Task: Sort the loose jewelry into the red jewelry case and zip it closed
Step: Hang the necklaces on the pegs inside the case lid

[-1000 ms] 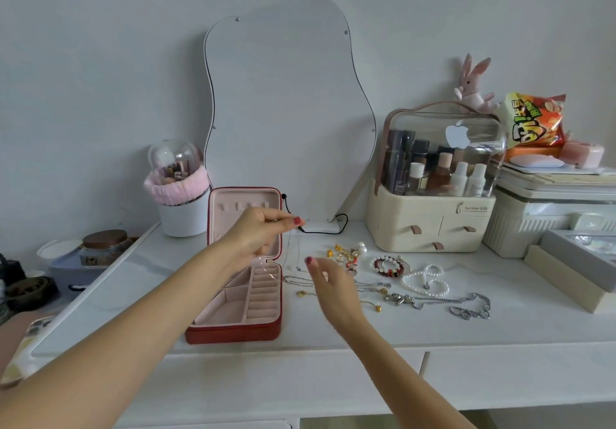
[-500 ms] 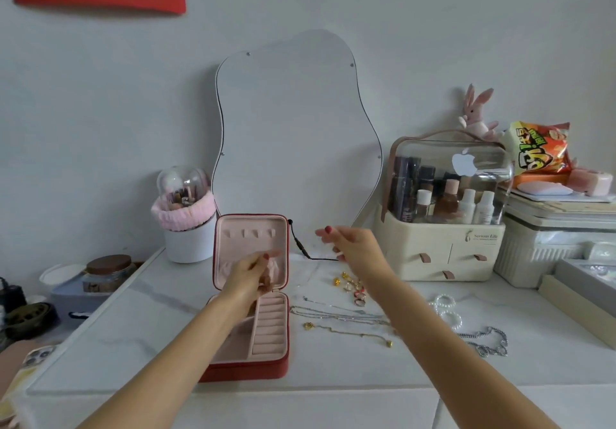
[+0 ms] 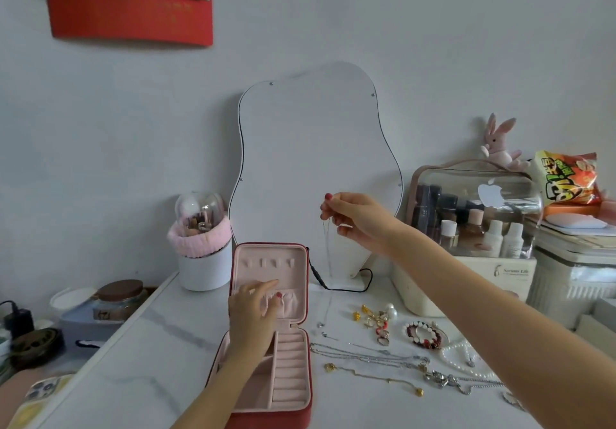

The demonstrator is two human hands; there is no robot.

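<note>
The red jewelry case lies open on the white table, its pink-lined lid standing upright. My left hand reaches into the lid and its fingers pull at the gathered pink pocket there. My right hand is raised in front of the mirror and pinches a thin silver necklace that hangs straight down, its lower end near the tabletop. Right of the case lie silver chains, a gold chain, gold earrings, a red bead bracelet and a pearl strand.
A wavy mirror leans on the wall behind the case, with a black cable at its foot. A white cup with a pink band stands to the left, a cosmetics organizer to the right, a phone at the near left.
My right hand has risen from the table with the thin necklace pinched and now hangs it high. My left hand stays at the lid's pocket. The camera has tilted upward.
</note>
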